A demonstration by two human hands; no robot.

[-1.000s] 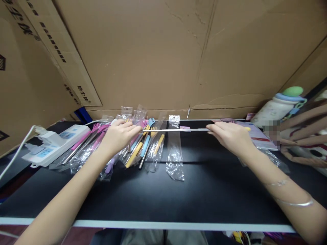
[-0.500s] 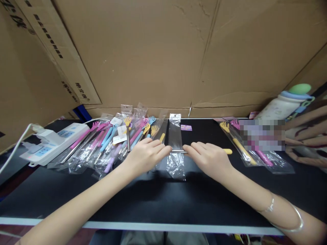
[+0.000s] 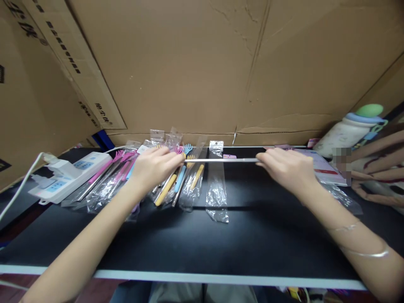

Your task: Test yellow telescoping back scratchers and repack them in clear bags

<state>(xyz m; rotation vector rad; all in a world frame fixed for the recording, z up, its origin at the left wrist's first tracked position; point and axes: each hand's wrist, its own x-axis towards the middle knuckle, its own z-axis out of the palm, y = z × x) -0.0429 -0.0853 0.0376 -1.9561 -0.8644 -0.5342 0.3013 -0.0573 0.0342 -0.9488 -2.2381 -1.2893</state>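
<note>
A thin telescopic metal rod point(image 3: 221, 160) of a back scratcher is stretched out level above the black table point(image 3: 202, 240). My left hand point(image 3: 156, 167) pinches its left end. My right hand point(image 3: 285, 168) is closed round its right end, where the handle is hidden. Under the rod lies an empty clear plastic bag point(image 3: 216, 185) with a white header. My left hand hovers over a pile of bagged back scratchers point(image 3: 176, 181) in pink, blue and yellow.
A white power strip point(image 3: 71, 176) with its cable sits at the left. Cardboard sheets point(image 3: 202, 67) wall off the back and left. At the right are more bagged items point(image 3: 318, 170), a white bottle with a green cap point(image 3: 350, 130), and another person's hand point(image 3: 375, 164).
Half a second ago my hands were close together at the table's middle with the rod collapsed. They have moved apart and the rod is drawn out long again.
</note>
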